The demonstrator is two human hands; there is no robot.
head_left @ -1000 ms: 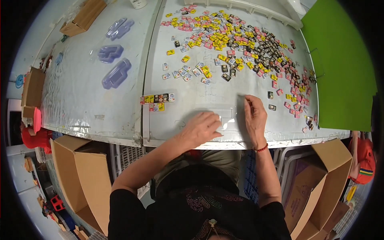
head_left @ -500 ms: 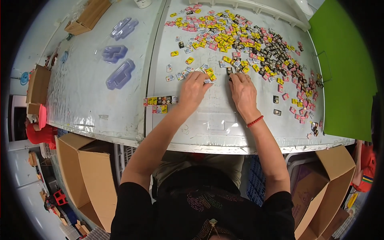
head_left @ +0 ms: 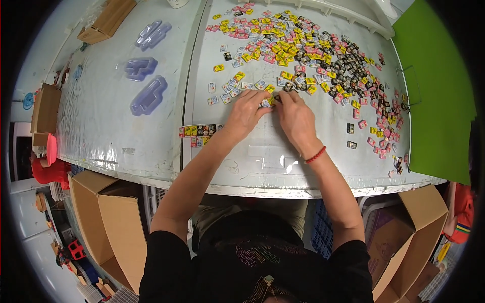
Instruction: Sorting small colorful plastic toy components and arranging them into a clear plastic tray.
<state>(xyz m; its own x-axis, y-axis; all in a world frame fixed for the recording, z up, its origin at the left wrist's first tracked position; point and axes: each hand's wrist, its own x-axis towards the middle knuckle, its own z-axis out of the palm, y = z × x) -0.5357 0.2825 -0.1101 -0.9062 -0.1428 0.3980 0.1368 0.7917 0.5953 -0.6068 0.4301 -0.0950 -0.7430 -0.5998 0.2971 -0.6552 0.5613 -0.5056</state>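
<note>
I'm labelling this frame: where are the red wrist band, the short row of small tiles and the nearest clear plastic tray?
red wrist band [head_left: 316,155], head view, middle of the band.
short row of small tiles [head_left: 200,131], head view, mid-row.
clear plastic tray [head_left: 149,95], head view, its centre.

Three clear plastic trays [head_left: 146,68], two hands [head_left: 273,113], countless small packets [head_left: 303,55], one green board [head_left: 434,91]

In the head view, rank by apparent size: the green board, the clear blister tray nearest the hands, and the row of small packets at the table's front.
1. green board
2. clear blister tray
3. row of small packets, though its length comes close to the tray's
</note>
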